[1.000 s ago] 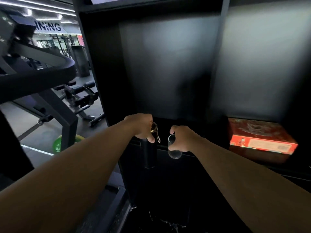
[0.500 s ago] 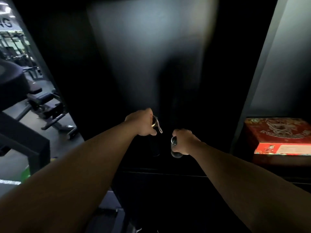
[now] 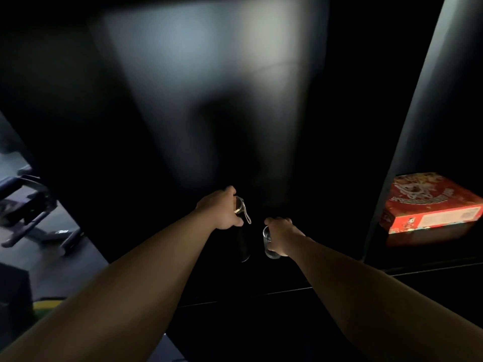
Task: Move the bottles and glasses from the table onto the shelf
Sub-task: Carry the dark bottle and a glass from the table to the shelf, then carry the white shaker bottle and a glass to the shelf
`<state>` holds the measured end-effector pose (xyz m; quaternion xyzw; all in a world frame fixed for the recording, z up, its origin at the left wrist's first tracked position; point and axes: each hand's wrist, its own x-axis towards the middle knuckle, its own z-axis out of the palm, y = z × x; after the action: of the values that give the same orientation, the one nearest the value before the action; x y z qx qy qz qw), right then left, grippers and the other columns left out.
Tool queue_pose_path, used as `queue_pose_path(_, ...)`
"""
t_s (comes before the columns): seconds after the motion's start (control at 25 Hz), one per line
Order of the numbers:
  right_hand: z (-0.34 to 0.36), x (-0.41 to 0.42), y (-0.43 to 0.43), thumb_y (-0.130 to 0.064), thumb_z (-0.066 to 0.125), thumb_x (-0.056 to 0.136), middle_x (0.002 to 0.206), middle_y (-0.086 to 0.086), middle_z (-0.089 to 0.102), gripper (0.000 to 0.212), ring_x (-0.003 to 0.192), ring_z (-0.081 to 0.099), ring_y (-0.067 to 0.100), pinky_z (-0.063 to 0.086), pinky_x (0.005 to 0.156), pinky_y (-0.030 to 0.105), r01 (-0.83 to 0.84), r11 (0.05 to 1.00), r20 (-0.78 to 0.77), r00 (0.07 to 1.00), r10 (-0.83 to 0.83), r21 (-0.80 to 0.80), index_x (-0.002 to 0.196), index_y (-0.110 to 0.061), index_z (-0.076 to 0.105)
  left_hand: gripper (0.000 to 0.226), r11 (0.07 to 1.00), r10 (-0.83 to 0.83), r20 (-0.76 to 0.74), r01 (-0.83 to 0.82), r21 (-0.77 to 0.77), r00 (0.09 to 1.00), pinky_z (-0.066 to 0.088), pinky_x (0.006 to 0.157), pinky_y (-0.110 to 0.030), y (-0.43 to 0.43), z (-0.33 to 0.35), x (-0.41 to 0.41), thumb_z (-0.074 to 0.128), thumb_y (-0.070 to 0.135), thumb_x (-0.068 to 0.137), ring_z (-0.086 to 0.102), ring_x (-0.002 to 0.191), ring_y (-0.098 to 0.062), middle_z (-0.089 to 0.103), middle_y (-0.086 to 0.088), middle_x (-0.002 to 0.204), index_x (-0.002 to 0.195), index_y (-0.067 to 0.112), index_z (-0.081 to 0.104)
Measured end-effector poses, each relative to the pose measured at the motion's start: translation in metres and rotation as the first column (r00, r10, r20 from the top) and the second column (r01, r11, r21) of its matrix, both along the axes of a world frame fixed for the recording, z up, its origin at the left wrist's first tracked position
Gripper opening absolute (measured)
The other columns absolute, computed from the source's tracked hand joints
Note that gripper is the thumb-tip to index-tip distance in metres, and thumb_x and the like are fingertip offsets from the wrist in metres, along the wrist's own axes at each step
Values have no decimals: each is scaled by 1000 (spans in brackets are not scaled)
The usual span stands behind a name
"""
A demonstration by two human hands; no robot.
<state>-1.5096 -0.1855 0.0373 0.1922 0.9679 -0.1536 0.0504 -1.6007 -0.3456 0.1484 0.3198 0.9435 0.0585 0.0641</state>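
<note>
My left hand (image 3: 222, 210) grips the dark bottle (image 3: 241, 241) by its top; my right hand (image 3: 279, 236) clasps the glass (image 3: 269, 246), both inside the black shelf (image 3: 287, 288).

Very dim overall, near black inside the shelf (image 3: 287, 291). Soft grey glare high on its back panel, with a blurred dark shadow below. Brightest on the red box (image 3: 431, 205) at right. Wide-angle bending along the edges; soft focus and grain throughout.

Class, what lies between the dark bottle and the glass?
Head view: nothing, only dark shelf between the bottle and glass.
</note>
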Motion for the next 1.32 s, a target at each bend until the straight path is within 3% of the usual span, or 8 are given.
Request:
queue_pose_path(0.16, -3, -4, -4, -20, 68, 91, 149, 14, 46, 73, 136, 40, 38, 45, 106, 43, 28, 1000, -1, 1000, -28, 14, 153, -14, 30, 100, 1000, 7, -16, -7, 6, 1000, 50, 102, -44, 2, -8, -9, 85, 45, 78, 55, 133, -33, 46, -7, 155, 157, 18, 30)
queue_pose_path(0.28, -2, 10, -10, -35, 75, 84, 164, 14, 27, 97, 145, 29, 39, 38, 113, 50, 45, 997, -33, 999, -43, 55, 159, -16, 16, 105, 1000, 4, -63, -3, 18, 998, 49, 103, -45, 1, -18, -7, 83, 47, 80, 51, 136, -35, 39, -10, 159, 161, 17, 23)
queue_pose_path(0.44, 14, 35, -14, -40, 76, 83, 168, 12, 17, 103, 150, 20, 37, 29, 117, 49, 25, 998, -108, 994, -18, 61, 161, -18, 13, 127, 998, 48, -86, -44, 52, 995, 41, 110, -47, -4, -14, 7, 82, 65, 71, 40, 143, -37, 29, -13, 163, 165, 19, 10)
queue_pose_path(0.6, 47, 66, -17, -44, 67, 88, 157, 8, 38, 78, 142, 31, 33, 34, 113, 46, 53, 995, -180, 983, -37, 87, 155, -22, 34, 79, 957, -96, -359, 185, 225, 928, 47, 98, -42, 16, 20, 40, 71, 66, 79, 56, 124, -29, 62, -1, 139, 143, 23, 53)
queue_pose_path(0.76, 86, 127, 2, -43, 66, 90, 137, 7, 57, 54, 128, 51, 29, 50, 99, 41, 98, 995, -171, 980, -98, -8, 140, -24, 54, 47, 884, -300, -270, 373, 283, 915, 48, 74, -30, 61, 53, 105, 66, 70, 81, 69, 95, -12, 74, 19, 103, 113, 35, 69)
queue_pose_path(1.0, 143, 288, 45, -35, 69, 90, 115, 5, 71, 32, 109, 64, 26, 52, 93, 36, 198, 980, -127, 973, -195, 13, 115, -16, 71, 32, 750, -544, -175, 569, 337, 821, 49, 69, -26, 128, 84, 248, 67, 67, 73, 70, 80, -4, 71, 28, 75, 84, 37, 70)
queue_pose_path(1.12, 155, 410, 69, -38, 68, 87, 105, 5, 75, 27, 100, 67, 26, 53, 88, 34, 342, 939, -145, 931, -334, 36, 101, -16, 74, 29, 662, -647, -142, 645, 382, 749, 49, 63, -23, 166, 90, 352, 69, 64, 73, 69, 73, -3, 70, 26, 70, 77, 35, 71)
queue_pose_path(1.32, 155, 667, 100, -40, 72, 85, 108, 2, 73, 29, 100, 66, 24, 53, 87, 35, 602, 796, -110, 796, -595, 56, 104, -19, 73, 32, 506, -804, -134, 785, 357, 579, 53, 67, -26, 241, 83, 569, 67, 66, 75, 67, 71, -2, 72, 22, 72, 77, 34, 72)
